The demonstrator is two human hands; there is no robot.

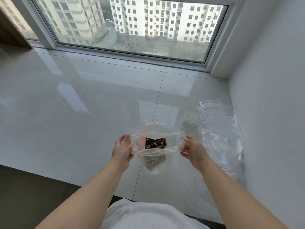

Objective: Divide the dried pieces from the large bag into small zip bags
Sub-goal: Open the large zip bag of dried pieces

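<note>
We see the dried pieces (155, 143) low in the large bag (156, 129), its mouth pulled wide above the sill (82, 96) by our left hand (123, 150) and right hand (193, 148) pinching opposite rims, a glass (194, 119) and small zip bags (221, 129) lying rightward.

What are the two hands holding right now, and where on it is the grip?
Both hold the large bag with the dried pieces: left hand on its mouth's left edge, right hand on the right edge, spreading it open.
</note>
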